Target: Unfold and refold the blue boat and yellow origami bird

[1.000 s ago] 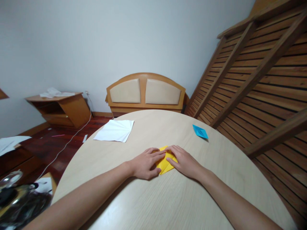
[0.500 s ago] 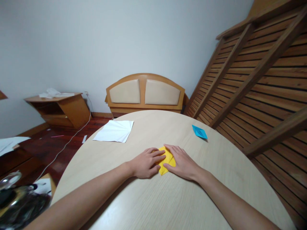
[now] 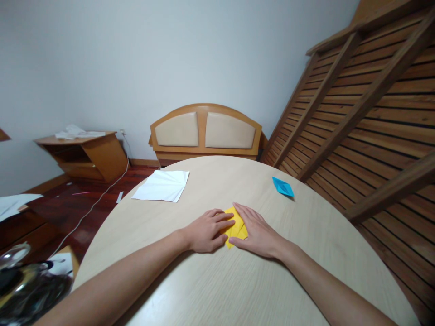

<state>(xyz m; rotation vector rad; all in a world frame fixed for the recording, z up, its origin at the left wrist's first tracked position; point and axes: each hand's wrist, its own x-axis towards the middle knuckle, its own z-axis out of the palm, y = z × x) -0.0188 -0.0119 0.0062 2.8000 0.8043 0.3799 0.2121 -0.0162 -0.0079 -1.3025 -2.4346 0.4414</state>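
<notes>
Hands, 2: left hand (image 3: 207, 232) & right hand (image 3: 257, 231) flat, pressing 1 yellow folded paper (image 3: 235, 228); 1 blue paper (image 3: 282, 186) apart.

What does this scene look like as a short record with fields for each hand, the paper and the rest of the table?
left hand: flat on yellow paper, fingers pressing its left side
right hand: flat on the paper's right side
yellow paper: folded, lying on the table between both hands
table: round, pale wood
white sheet: far left, creased
blue paper: folded, far right
</notes>
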